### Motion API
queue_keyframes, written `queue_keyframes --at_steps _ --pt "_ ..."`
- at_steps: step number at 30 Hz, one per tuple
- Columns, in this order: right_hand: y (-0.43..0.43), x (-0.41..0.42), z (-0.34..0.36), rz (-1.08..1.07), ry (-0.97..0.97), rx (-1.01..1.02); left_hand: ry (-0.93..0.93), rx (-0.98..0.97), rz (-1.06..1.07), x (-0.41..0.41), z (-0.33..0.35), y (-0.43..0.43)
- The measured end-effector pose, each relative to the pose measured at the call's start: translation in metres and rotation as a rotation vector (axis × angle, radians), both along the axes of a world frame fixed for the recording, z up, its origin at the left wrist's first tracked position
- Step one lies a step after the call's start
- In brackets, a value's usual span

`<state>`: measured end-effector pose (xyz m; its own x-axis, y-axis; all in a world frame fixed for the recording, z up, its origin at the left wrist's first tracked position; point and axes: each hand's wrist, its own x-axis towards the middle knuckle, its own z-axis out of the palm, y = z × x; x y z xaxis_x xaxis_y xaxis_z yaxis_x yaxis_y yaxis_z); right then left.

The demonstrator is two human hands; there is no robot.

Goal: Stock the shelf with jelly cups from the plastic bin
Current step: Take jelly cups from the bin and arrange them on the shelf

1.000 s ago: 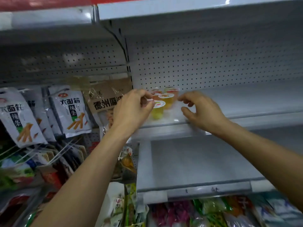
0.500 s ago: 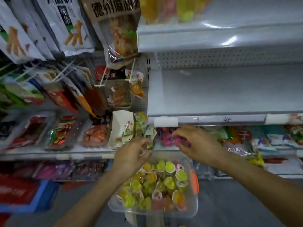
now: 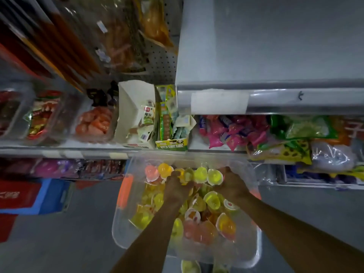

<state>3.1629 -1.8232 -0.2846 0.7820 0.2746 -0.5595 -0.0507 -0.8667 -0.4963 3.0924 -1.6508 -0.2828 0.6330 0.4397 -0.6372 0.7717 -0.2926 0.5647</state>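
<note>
A clear plastic bin point(image 3: 120, 231) with orange latches sits low in front of me, full of jelly cups point(image 3: 226, 227) in yellow, green, orange and pink. Both my hands are down inside it near its far end. My left hand point(image 3: 177, 187) curls its fingers over a yellow-orange cup point(image 3: 184, 174). My right hand point(image 3: 231, 183) curls its fingers down onto a pale green cup point(image 3: 215, 176); its fingertips are hidden among the cups. The bare grey shelf point(image 3: 266, 46) lies above, behind a price rail point(image 3: 295, 100).
Under the bare shelf lies a row of pink and green snack bags point(image 3: 236, 131). Left of it stand open cardboard display boxes point(image 3: 136, 115) and clear tubs of snacks point(image 3: 94, 123). Hanging packets point(image 3: 118, 36) fill the upper left. Grey floor and a blue crate point(image 3: 49, 196) are at the lower left.
My view has dropped from the upper shelf, where both hands were at the placed cups, to the bin. Both hands have come down and now reach in among the jelly cups.
</note>
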Motion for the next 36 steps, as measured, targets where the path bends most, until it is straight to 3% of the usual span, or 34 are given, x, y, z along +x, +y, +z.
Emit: queue_keyframes --at_steps 5,10,14,18,21,25,36 --pt "0.014 -0.003 -0.036 -0.085 -0.083 -0.057 0.026 0.14 0.045 0.018 -0.033 -0.019" --pt "0.01 -0.005 -0.03 -0.139 -0.116 -0.028 0.04 0.233 0.093 0.02 -0.033 -0.024" --pt "0.004 -0.02 -0.001 -0.201 -0.09 0.132 -0.008 0.116 0.18 0.012 -0.009 -0.024" --pt "-0.007 -0.037 0.047 -0.319 -0.052 0.324 -0.088 -0.128 0.371 -0.009 0.001 -0.023" --pt "-0.014 -0.048 0.093 -0.364 -0.021 0.413 -0.175 -0.236 0.366 -0.021 0.078 -0.032" --pt "-0.023 -0.055 0.155 -0.339 -0.058 0.568 -0.33 -0.275 0.204 -0.038 0.16 -0.036" --pt "-0.039 -0.055 0.342 -0.261 -0.405 0.78 -0.73 -0.005 -0.093 -0.033 0.348 -0.028"
